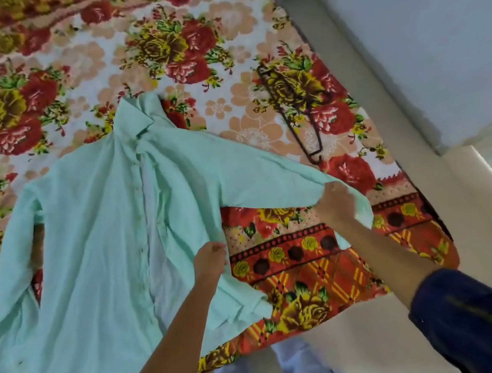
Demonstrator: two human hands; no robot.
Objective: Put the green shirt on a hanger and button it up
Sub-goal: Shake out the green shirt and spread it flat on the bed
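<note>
Head view looks down on a bed point(280, 275) covered by a flowered spread in red, yellow and peach. On it lies the green shirt point(96, 235), a pale mint button-up, spread front side up over the bed's near left part, its hem reaching the near edge. The collar point(134, 116) points toward the far edge of the bed. The front placket is open along most of its length, so a strip of paler inner fabric shows between the two front panels; small buttons run down the edge of one panel. One sleeve lies folded down along the bed's left side, while the other sleeve point(253, 182) is drawn out straight toward the right edge.

The left hand point(210, 262) pinches the shirt's side seam below the armpit, fingers curled into the cloth. The right hand point(335, 203) closes its grip around the cuff end of the outstretched sleeve and lifts it just off the spread. A dark blue sleeve covers the right forearm near the elbow.

A dark hanger point(294, 112) lies flat on the bed near the right edge, apart from the shirt.
</note>
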